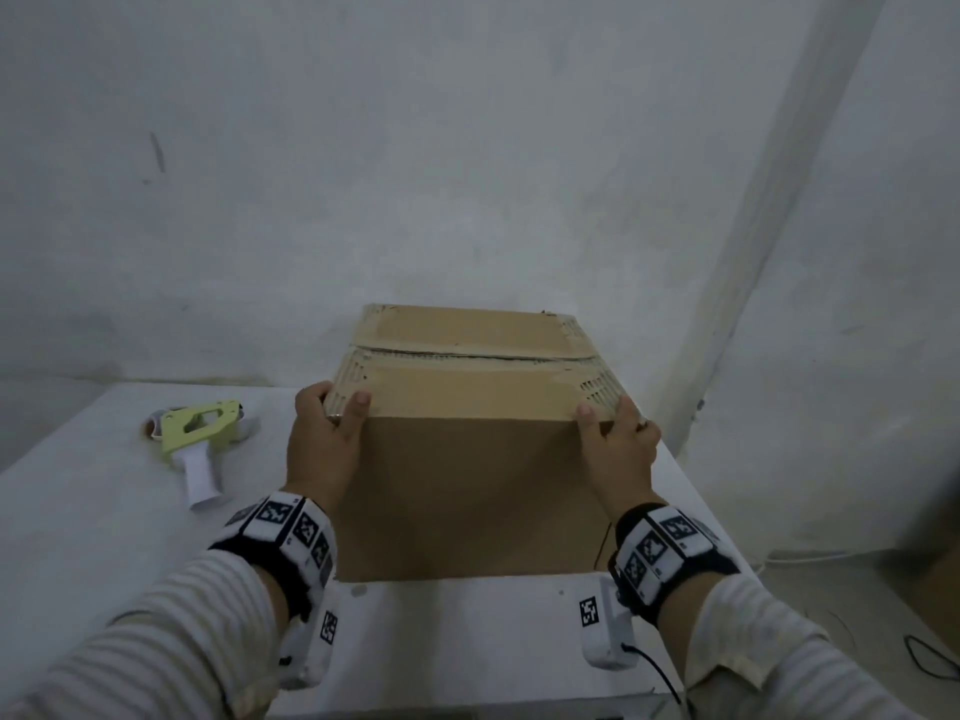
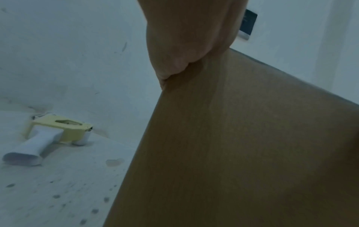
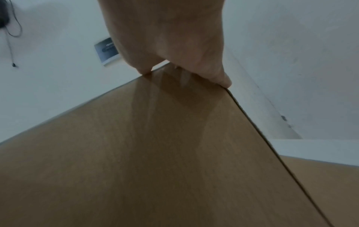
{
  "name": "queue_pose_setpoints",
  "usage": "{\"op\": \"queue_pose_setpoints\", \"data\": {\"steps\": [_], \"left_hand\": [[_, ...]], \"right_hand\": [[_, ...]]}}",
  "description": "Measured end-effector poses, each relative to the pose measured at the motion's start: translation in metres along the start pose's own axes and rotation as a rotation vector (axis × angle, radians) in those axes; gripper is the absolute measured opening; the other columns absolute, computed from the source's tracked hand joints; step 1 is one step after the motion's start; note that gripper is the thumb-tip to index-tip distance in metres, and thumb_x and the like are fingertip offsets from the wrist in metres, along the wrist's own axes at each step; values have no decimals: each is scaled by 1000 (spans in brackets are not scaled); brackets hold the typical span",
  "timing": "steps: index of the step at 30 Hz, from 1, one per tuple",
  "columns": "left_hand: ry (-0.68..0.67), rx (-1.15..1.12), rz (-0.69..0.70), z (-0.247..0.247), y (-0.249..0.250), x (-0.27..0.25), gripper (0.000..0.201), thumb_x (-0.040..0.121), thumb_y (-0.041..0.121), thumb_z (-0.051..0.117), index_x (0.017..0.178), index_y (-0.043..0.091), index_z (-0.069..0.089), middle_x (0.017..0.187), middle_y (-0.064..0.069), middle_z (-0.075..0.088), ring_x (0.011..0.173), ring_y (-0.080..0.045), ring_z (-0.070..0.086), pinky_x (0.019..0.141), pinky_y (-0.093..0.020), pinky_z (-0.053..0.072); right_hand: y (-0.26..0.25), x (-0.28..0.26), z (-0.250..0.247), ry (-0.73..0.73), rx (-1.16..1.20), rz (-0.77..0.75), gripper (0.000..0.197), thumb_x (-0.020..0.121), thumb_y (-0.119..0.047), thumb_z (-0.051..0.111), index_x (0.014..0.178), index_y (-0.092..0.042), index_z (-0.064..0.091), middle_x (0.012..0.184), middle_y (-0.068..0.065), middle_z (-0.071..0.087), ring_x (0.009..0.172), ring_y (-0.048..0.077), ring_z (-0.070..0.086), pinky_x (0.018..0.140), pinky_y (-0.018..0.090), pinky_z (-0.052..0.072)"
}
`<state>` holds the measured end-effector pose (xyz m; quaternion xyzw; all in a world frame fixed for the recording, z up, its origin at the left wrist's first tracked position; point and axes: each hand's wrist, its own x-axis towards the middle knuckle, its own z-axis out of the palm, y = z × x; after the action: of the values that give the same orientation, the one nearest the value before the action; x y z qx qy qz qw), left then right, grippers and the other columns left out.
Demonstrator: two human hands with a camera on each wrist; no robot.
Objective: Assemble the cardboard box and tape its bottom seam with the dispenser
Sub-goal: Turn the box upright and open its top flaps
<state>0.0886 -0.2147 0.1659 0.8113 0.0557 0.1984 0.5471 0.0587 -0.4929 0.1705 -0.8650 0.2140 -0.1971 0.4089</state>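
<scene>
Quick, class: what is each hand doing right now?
Left hand: grips the near left top corner of the cardboard box.
Right hand: grips the box's near right top corner.

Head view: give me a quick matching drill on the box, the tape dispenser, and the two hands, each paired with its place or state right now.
Things:
1. cardboard box
2. tape dispenser
3. left hand
4. right hand

Places or states:
A. lies untouched on the table, left of the box
B. grips the box's near right top corner
C. stands on the table, top flaps folded shut, seam untaped
D. grips the box's near left top corner

Pairs: 1-C, 2-A, 3-D, 4-B
</scene>
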Motion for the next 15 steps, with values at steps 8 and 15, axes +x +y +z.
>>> {"op": "queue_pose_setpoints", "data": {"steps": [8, 15], "left_hand": [[76, 83, -50, -16, 58, 52, 68, 90, 57, 43, 125, -2, 46, 124, -20, 56, 113, -36, 54, 90, -39, 42], [16, 223, 35, -19, 80, 81, 46, 98, 42, 35, 74, 7, 51, 74, -14, 55, 87, -38, 57, 66, -35, 37]], "right_hand": [[-56, 20, -36, 17, -14, -105, 84, 88, -47, 55, 150, -16, 8, 154, 16, 13, 140, 39, 16, 114, 50, 22], [-69, 38, -43, -107, -229, -203, 88, 92, -34, 52, 150, -4, -7, 157, 21, -17, 146, 38, -7, 121, 46, 6]]}}
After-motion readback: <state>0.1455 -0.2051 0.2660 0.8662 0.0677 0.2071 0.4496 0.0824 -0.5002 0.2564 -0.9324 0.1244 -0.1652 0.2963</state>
